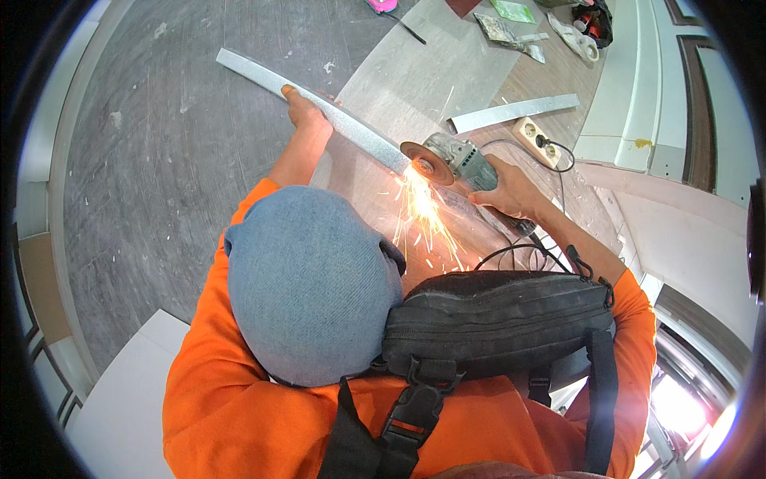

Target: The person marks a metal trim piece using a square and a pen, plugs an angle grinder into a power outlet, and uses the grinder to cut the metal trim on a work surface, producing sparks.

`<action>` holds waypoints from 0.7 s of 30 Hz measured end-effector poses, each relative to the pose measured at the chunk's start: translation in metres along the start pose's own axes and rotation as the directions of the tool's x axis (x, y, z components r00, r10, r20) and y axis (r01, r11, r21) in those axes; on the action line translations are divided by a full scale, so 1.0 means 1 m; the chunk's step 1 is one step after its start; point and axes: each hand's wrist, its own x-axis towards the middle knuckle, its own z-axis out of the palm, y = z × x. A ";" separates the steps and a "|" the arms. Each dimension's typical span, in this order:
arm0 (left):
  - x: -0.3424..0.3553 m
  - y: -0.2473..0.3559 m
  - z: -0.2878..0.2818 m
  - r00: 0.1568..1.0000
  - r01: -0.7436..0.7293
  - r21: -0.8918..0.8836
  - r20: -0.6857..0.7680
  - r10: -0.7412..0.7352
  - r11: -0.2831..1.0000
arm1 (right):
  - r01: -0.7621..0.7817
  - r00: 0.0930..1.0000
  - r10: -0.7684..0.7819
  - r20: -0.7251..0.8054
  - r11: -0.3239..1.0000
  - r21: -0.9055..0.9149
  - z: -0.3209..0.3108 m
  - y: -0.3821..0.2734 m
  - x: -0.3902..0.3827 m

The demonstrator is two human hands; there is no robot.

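Note:
My left hand grips a long, pale galvanised metal profile, thumb on top. The profile slants from the far left toward the middle. Around the body of a grey angle grinder my right hand is closed. The grinder's brown disc touches the near right end of the profile, and bright sparks spray from there toward me. The fingers under the profile are mostly hidden.
A shorter metal piece lies beyond the grinder, beside a cream socket strip with a black plug. Cables loop near my right forearm. Packets and a white shoe-like item lie far right. A black bag hangs before me.

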 end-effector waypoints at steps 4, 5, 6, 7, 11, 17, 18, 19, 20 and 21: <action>-0.002 -0.001 0.002 1.000 0.007 0.013 0.004 -0.007 1.000 | -0.016 1.000 0.016 0.005 1.000 -0.008 -0.001 0.000 -0.001; -0.002 -0.001 0.002 1.000 0.004 0.015 0.002 -0.004 1.000 | -0.023 1.000 0.024 0.007 1.000 -0.014 -0.001 0.000 -0.001; -0.001 -0.002 0.001 1.000 0.001 0.016 0.000 -0.001 1.000 | -0.031 0.999 0.031 0.009 0.999 -0.021 -0.001 -0.001 0.000; 0.000 -0.002 0.000 1.000 -0.002 0.001 0.004 0.002 1.000 | -0.037 0.999 0.037 0.018 0.999 -0.020 -0.002 -0.002 -0.001; 0.000 -0.002 -0.002 0.999 -0.052 0.016 0.008 0.052 0.999 | -0.010 1.000 0.011 -0.010 0.998 0.066 -0.005 0.000 -0.008; 0.043 0.059 -0.022 0.868 -0.474 0.274 0.308 0.390 0.837 | -0.025 0.995 0.046 -0.086 0.973 0.230 -0.020 0.006 -0.013; 0.033 0.067 -0.009 0.855 -0.516 0.427 0.315 0.413 0.742 | -0.052 0.989 0.083 -0.126 0.971 0.234 -0.024 0.015 -0.018; 0.021 0.083 0.001 0.835 -0.548 0.567 0.325 0.444 0.615 | -0.038 0.980 0.086 -0.178 0.965 0.258 -0.025 0.018 -0.024; 0.024 0.109 0.001 0.774 -0.615 0.682 0.426 0.468 0.397 | -0.025 0.977 0.087 -0.195 0.954 0.298 -0.026 0.018 -0.025; 0.033 0.134 -0.004 0.714 -0.649 0.745 0.527 0.462 0.152 | -0.013 0.973 0.089 -0.212 0.942 0.336 -0.027 0.020 -0.026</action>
